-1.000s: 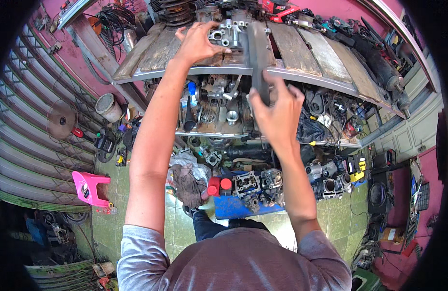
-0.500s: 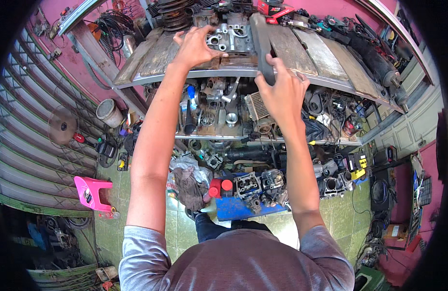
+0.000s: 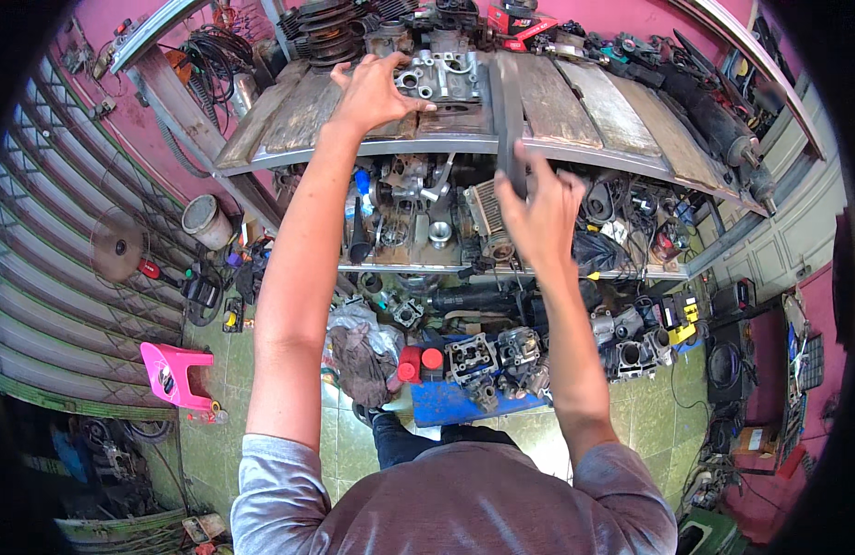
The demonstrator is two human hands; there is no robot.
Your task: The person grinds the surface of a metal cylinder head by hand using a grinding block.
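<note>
A silver metal engine part, like a cylinder head [image 3: 449,78], lies on the wooden bench top. My left hand [image 3: 374,92] grips its left side, thumb along the near edge and fingers bent over the far side. Right beside the part, a long dark grey flat strip [image 3: 509,106] runs toward me and hangs past the bench's front edge. My right hand [image 3: 544,208] pinches the strip's near end between thumb and fingers, somewhat blurred. What the strip is made of I cannot tell.
Finned cylinders [image 3: 327,37] and a red box [image 3: 520,23] stand at the back of the bench. A lower shelf [image 3: 381,256] holds many engine parts. Below, a blue board [image 3: 436,407] carries more castings and red-capped bottles. A pink stool [image 3: 178,375] stands on the left.
My right hand has drawn the strip's near end toward me and downward, so more of it overhangs the front edge. My left hand stays at the engine part.
</note>
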